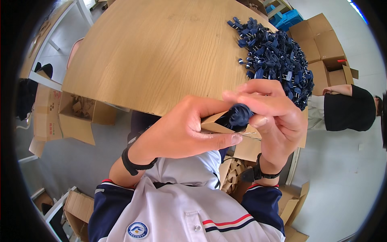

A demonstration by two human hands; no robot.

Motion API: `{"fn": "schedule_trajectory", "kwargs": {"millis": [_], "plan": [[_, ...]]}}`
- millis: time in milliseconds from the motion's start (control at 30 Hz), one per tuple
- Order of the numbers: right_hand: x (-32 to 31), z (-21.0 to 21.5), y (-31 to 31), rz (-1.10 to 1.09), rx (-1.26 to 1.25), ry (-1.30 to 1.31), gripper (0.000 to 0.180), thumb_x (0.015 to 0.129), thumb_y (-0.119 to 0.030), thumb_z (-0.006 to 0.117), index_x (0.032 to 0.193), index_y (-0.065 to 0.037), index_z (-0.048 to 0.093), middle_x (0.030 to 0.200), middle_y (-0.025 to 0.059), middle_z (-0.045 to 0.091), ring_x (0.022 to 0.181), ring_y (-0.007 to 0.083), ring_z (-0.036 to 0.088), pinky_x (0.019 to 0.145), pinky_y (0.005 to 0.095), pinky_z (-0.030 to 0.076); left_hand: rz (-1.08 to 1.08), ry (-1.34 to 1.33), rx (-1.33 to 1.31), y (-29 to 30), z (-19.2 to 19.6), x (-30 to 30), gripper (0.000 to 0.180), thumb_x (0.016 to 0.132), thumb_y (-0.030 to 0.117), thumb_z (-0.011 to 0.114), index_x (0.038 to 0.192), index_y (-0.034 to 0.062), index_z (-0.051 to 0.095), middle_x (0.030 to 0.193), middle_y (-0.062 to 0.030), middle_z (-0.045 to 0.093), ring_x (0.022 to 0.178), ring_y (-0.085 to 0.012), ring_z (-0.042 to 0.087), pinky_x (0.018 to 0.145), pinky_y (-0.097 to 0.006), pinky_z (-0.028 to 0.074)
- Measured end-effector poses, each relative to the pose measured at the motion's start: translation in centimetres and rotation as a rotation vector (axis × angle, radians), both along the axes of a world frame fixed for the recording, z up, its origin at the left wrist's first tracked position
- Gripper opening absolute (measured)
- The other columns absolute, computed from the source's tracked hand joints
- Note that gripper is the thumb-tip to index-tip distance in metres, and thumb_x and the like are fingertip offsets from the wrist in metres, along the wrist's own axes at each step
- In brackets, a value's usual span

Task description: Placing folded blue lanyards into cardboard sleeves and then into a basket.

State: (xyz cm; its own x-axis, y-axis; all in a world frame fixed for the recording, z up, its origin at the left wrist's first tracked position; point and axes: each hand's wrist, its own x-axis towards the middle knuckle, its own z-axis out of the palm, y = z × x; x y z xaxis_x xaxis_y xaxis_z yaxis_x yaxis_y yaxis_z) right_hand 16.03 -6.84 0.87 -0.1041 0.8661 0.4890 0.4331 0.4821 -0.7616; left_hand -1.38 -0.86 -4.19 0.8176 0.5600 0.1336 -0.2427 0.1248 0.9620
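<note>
Dark navy bundle (238, 115), cardboard-sleeved, in both hands

Left of and beyond either grip the tabletop (141, 52) lies open; a dark plug heap (274, 56) blocks the far right.

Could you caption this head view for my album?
Both hands, left hand and right hand, hold a dark bundle in a cardboard sleeve.

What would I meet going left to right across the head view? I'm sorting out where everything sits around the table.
Open cardboard box on the floor → left hand → dark blue bundle held against a small brown card sleeve → right hand → another person in a black top.
</note>
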Motion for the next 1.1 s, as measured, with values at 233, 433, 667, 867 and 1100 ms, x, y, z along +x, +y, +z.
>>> {"fn": "schedule_trajectory", "kwargs": {"millis": [233,433,667,867,1100], "plan": [[-0.5,-1.4,0.4,0.012,0.222,-0.358,0.027,0.076,-0.006,0.069,0.103,-0.008,0.072,0.111,0.0132,0.069,0.104,0.0259,0.064,0.091,0.0381,0.042,-0.129,0.029,-0.131,0.8,-1.1,-0.5,0.032,0.085,0.021,0.073,0.109,0.0007,0.065,0.084,-0.0065,0.068,0.068,-0.0084,0.063,0.055,-0.022,0.051],[-1.5,-0.7,-0.5,-0.152,0.233,-0.369,0.027,0.072,-0.004,0.077,0.098,-0.002,0.071,0.093,0.0153,0.071,0.093,0.0267,0.067,0.099,0.0471,0.04,-0.102,-0.092,-0.25,0.8,-2.6,0.2,0.026,0.087,0.019,0.071,0.102,-0.0009,0.065,0.078,-0.0047,0.066,0.064,-0.0109,0.065,0.053,-0.024,0.052],[-1.4,-2.4,-0.3,-0.1,0.02,-0.49,0.026,0.067,0.005,0.076,0.091,-0.004,0.072,0.076,0.005,0.071,0.063,0.0182,0.066,0.11,0.0531,0.033,-0.108,0.074,0.074,2.3,-5.3,0.4,0.021,0.088,0.019,0.069,0.101,0.0025,0.064,0.078,-0.0058,0.067,0.06,-0.012,0.065,0.053,-0.024,0.052],[0.8,-2.5,0.0,-0.096,0.099,-0.357,0.03,0.07,-0.003,0.078,0.099,-0.002,0.068,0.085,0.008,0.07,0.068,0.019,0.065,0.097,0.0444,0.044,-0.117,0.019,-0.108,1.4,-4.6,0.2,0.032,0.092,0.027,0.064,0.11,0.0013,0.058,0.094,-0.0112,0.068,0.078,-0.0171,0.067,0.062,-0.028,0.056],[-1.9,-3.7,-1.0,-0.247,0.213,-0.133,0.04,0.073,-0.009,0.081,0.109,-0.002,0.065,0.082,0.013,0.067,0.061,0.0189,0.056,0.059,0.0283,0.048,-0.037,-0.424,-0.426,1.4,-0.9,2.5,0.051,0.101,0.038,0.043,0.129,-0.0052,0.046,0.123,-0.0209,0.058,0.117,-0.0292,0.058,0.095,-0.038,0.05]]}}
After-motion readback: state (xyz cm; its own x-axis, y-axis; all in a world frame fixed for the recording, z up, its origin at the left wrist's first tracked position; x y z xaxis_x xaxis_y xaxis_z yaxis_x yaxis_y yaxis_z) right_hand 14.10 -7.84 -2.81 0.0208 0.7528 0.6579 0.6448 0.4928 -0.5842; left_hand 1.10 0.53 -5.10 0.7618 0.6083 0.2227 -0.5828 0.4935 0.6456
